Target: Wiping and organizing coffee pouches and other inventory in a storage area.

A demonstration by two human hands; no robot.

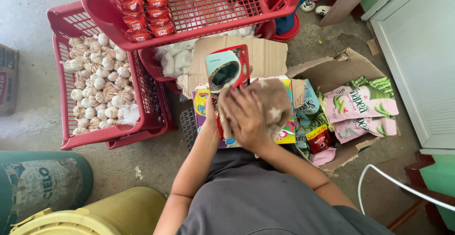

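Red pouch (227, 71) upright in left hand (212, 114), fingers hidden; right hand (246, 116) closed on cloth (272, 102), pressed against lower pouch.

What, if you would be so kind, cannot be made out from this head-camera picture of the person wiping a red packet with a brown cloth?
- Left hand: mostly hidden behind the red packet with a cup picture; its grip is unclear.
- Lower half of the packet: covered by the right hand and brown star-patterned cloth.
- Colourful flat box beneath: largely hidden by cloth and hands.
- Upper red plastic basket: cut off by the top edge.
- Yellow lidded bucket: cut off at the bottom.
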